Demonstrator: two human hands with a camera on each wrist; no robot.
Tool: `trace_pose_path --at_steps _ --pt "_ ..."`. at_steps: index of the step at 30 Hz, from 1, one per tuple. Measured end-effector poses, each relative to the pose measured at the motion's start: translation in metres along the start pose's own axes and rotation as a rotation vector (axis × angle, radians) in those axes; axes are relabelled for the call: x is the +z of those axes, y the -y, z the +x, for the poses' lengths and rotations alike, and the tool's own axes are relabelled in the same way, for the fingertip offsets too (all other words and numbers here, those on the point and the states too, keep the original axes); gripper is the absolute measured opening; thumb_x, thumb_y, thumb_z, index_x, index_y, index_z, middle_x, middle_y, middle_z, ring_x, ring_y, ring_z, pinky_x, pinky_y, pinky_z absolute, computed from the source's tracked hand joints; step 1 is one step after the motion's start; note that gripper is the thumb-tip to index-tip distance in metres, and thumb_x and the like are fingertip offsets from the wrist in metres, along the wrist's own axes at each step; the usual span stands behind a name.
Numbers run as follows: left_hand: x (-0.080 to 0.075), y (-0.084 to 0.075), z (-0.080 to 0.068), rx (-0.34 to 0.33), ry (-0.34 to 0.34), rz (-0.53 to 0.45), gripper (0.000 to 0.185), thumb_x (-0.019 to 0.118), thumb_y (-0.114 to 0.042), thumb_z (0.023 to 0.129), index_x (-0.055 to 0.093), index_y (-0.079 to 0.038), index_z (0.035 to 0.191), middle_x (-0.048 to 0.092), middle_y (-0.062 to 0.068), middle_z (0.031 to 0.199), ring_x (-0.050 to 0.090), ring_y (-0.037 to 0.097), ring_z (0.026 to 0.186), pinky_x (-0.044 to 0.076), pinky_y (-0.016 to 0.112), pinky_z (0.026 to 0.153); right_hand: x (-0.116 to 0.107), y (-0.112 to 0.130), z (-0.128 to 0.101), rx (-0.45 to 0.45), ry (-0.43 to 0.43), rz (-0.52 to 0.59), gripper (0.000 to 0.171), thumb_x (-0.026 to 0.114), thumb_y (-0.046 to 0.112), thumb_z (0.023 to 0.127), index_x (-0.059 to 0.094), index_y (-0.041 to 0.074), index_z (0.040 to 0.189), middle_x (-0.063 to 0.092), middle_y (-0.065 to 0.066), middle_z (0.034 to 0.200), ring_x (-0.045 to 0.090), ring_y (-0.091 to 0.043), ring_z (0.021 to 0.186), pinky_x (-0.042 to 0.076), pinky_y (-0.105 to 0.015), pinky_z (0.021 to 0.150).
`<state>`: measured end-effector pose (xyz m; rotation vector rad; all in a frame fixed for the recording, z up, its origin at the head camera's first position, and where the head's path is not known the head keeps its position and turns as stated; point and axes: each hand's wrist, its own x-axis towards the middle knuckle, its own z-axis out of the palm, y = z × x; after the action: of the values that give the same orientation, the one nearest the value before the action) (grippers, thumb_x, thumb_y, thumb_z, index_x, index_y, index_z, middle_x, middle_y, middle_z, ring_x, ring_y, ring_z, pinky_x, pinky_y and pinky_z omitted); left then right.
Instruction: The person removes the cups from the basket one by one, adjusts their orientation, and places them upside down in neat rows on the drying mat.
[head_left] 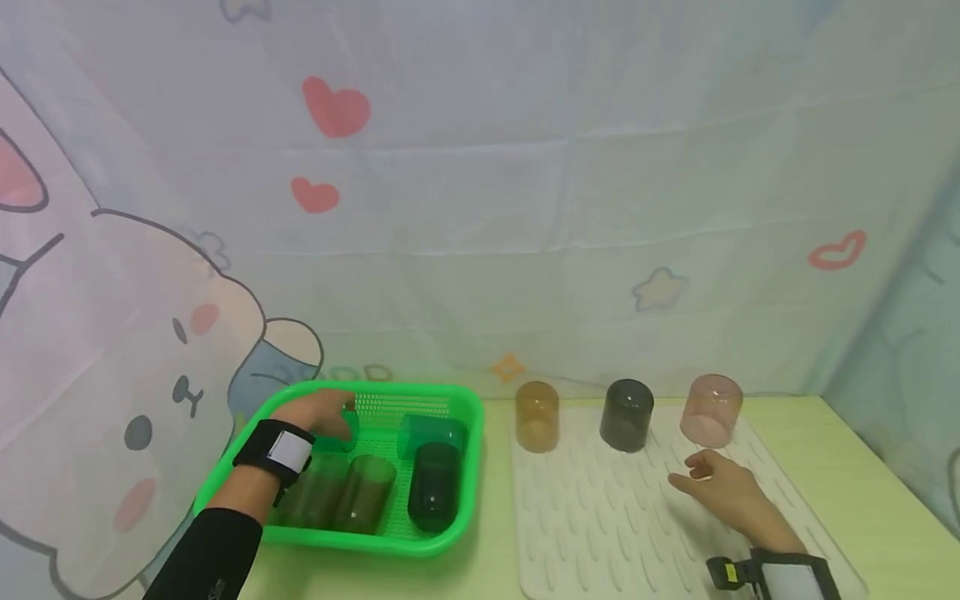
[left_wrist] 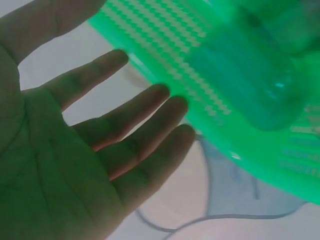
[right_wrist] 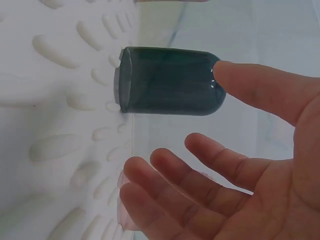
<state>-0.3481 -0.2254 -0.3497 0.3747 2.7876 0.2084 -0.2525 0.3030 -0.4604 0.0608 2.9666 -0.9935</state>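
Note:
My left hand (head_left: 318,412) reaches over the back left of the green basket (head_left: 468,467), close to a teal cup (head_left: 343,435) that it partly covers. In the left wrist view its fingers (left_wrist: 135,115) are spread near the basket's rim, and nothing lies in the palm. Over the white drying mat (head_left: 585,517), my right hand (head_left: 723,492) hovers with fingers loosely bent and holds nothing. Just behind it a pink cup (head_left: 712,412) stands upside down. The dark grey cup (head_left: 627,417) and an amber cup (head_left: 537,418) stand inverted farther left along the mat's back edge.
Inside the basket lie another teal cup (head_left: 442,433), a dark cup (head_left: 435,490) and brownish-green cups (head_left: 366,494). The basket sits left of the mat on a pale table (head_left: 870,475). A printed cloth (head_left: 480,208) hangs right behind the table.

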Motion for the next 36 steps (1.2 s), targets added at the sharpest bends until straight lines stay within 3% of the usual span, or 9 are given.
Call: trace_pose_path --at_steps 8,13,19,24,31,36 --pt "0.007 0.038 0.026 -0.103 0.018 -0.034 0.050 0.056 0.005 0.084 0.044 0.009 0.132 0.043 0.033 0.131 0.049 0.041 0.109 0.039 0.040 0.068 0.000 0.003 -0.002 -0.003 -0.047 0.010 0.054 0.064 0.036 0.088 0.053 -0.011 0.112 0.061 -0.026 0.104 0.058 -0.041 0.097 0.052 -0.045 0.071" --pt "0.014 0.049 0.033 -0.121 0.017 -0.050 0.052 0.055 0.008 0.083 0.042 0.010 0.133 0.042 0.033 0.132 0.044 0.048 0.116 0.044 0.043 0.075 0.002 0.005 -0.006 -0.010 -0.052 0.019 0.053 0.065 0.035 0.088 0.054 -0.010 0.113 0.061 -0.024 0.103 0.059 -0.041 0.098 0.052 -0.045 0.072" --pt "0.026 0.053 0.035 -0.126 -0.042 0.002 0.051 0.057 0.008 0.086 0.044 0.006 0.135 0.044 0.031 0.133 0.039 0.051 0.121 0.043 0.055 0.089 0.002 0.007 -0.006 -0.003 -0.055 0.018 0.052 0.065 0.035 0.088 0.054 -0.009 0.113 0.061 -0.023 0.104 0.059 -0.040 0.098 0.052 -0.044 0.071" --pt "0.041 0.055 0.035 -0.136 -0.083 0.066 0.051 0.064 0.009 0.081 0.049 0.004 0.130 0.050 0.030 0.124 0.049 0.049 0.109 0.047 0.051 0.079 0.006 0.008 -0.008 -0.007 -0.046 0.025 0.050 0.066 0.033 0.088 0.055 -0.009 0.112 0.062 -0.021 0.102 0.059 -0.039 0.097 0.052 -0.044 0.071" --pt "0.048 0.039 0.036 -0.058 -0.110 0.188 0.071 0.080 0.000 0.071 0.046 0.004 0.133 0.053 0.028 0.122 0.052 0.047 0.105 0.047 0.054 0.083 0.006 0.004 -0.008 -0.021 -0.062 0.008 0.048 0.066 0.033 0.088 0.055 -0.008 0.111 0.063 -0.021 0.102 0.060 -0.040 0.097 0.052 -0.044 0.071" --pt "0.049 0.028 0.035 -0.037 -0.108 0.192 0.078 0.084 -0.002 0.067 0.047 0.000 0.135 0.051 0.029 0.125 0.055 0.046 0.100 0.051 0.049 0.072 0.005 0.007 -0.008 -0.021 -0.054 0.022 0.049 0.066 0.033 0.087 0.055 -0.008 0.111 0.063 -0.021 0.102 0.060 -0.040 0.097 0.052 -0.044 0.071"
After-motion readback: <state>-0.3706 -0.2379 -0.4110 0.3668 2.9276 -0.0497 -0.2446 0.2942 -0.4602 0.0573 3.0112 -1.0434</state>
